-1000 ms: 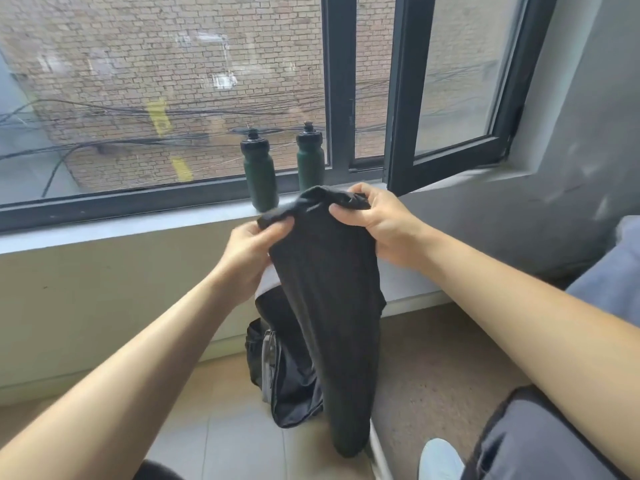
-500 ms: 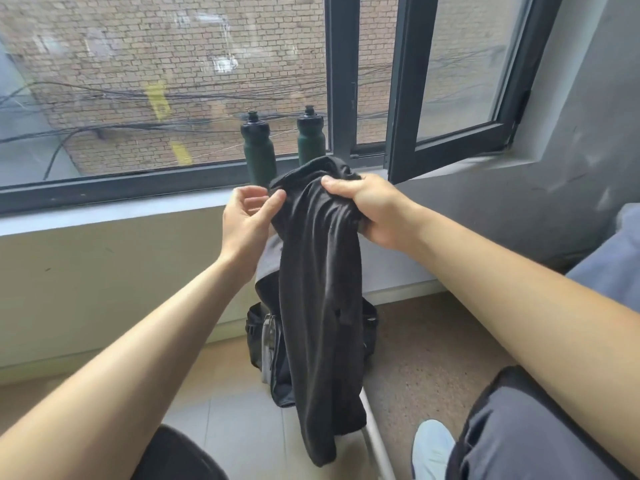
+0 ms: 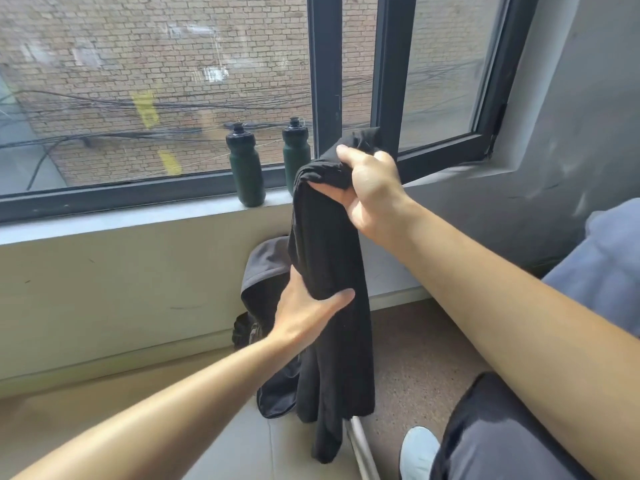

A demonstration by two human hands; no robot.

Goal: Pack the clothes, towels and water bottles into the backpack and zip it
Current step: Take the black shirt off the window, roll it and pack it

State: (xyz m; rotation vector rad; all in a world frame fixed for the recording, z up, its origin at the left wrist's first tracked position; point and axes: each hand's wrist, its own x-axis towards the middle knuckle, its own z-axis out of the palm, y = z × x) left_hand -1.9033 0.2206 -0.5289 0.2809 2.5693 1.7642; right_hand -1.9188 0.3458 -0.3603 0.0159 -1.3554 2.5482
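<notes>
My right hand [image 3: 367, 188] is up in front of the window, and its fingers are closed tightly around the bunched top of a black garment [image 3: 332, 258]. The garment hangs down long from this hand. My left hand [image 3: 308, 313] takes it lower, at the middle: the thumb lies across the front and the other fingers go behind the cloth, where I cannot see them. So the cloth sits between thumb and fingers.

The backpack [image 3: 265, 271] stands on the floor against the wall, just behind the hanging garment and partly hidden by it. Two dark green bottles [image 3: 245, 174] stand upright on the window sill [image 3: 138, 220], near each other, with their caps on.
</notes>
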